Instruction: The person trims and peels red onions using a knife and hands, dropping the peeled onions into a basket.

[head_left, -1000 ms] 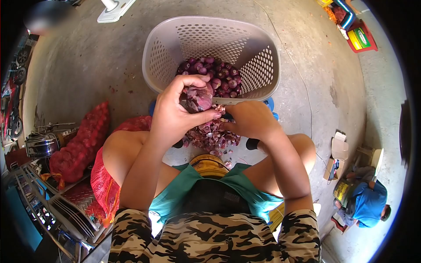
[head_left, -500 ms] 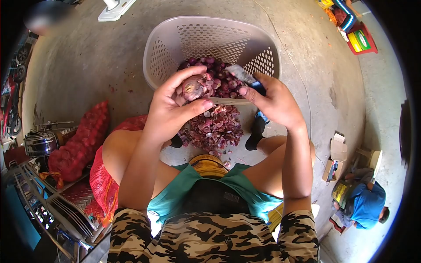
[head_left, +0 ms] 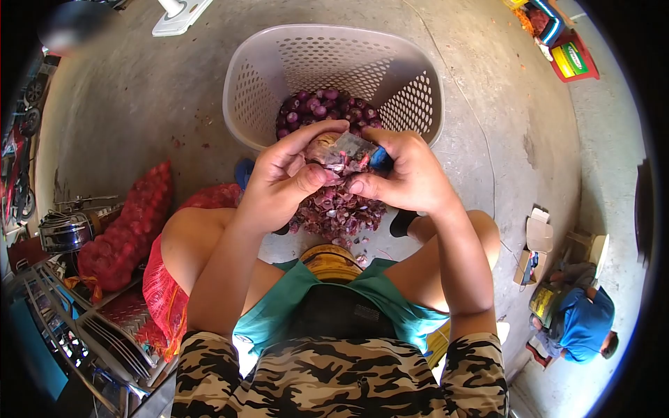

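Note:
My left hand (head_left: pixel 279 180) is closed round a red onion (head_left: pixel 321 148) with dry, papery skin. In my right hand (head_left: pixel 408 171) is a knife (head_left: pixel 357 146) with a broad grey blade and a blue handle. The blade lies across the onion, and my right thumb is close against the onion's near side. Just beyond both hands stands a pale perforated plastic basket (head_left: pixel 237 76), with many purple-red onions (head_left: pixel 317 104) at its bottom. Below my hands, a heap of loose onion skins (head_left: pixel 339 221) covers the floor between my feet.
Red mesh sacks (head_left: pixel 132 230) of onions lie to my left, near a metal frame (head_left: pixel 115 341). A yellow container (head_left: pixel 333 263) is between my legs. At right are an opened cardboard box (head_left: pixel 536 240) and a seated person (head_left: pixel 585 320) in blue. A red tub (head_left: pixel 577 59) stands farther back.
My right hand has moved left and brought the knife blade onto the onion. My left hand has come slightly nearer to me with the onion still in it.

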A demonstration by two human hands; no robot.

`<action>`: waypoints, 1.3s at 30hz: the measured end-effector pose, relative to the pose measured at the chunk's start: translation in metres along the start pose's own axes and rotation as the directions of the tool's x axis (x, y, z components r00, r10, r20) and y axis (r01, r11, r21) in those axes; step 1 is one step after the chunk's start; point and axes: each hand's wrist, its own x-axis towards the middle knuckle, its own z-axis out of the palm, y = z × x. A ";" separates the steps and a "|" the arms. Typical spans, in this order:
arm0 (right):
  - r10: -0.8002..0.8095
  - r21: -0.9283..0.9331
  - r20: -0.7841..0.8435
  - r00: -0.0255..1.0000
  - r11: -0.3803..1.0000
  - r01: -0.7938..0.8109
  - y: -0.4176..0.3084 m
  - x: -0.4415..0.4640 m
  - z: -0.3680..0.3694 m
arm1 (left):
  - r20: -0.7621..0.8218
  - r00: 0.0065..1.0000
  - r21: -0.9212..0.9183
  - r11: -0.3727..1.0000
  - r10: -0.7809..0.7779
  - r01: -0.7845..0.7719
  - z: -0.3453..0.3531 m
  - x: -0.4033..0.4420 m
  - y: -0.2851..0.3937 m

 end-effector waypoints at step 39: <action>-0.138 -0.274 0.003 0.990 0.952 0.133 -0.005 0.002 0.014 | -0.226 0.970 -0.229 0.973 -0.093 0.040 0.008 0.003 -0.006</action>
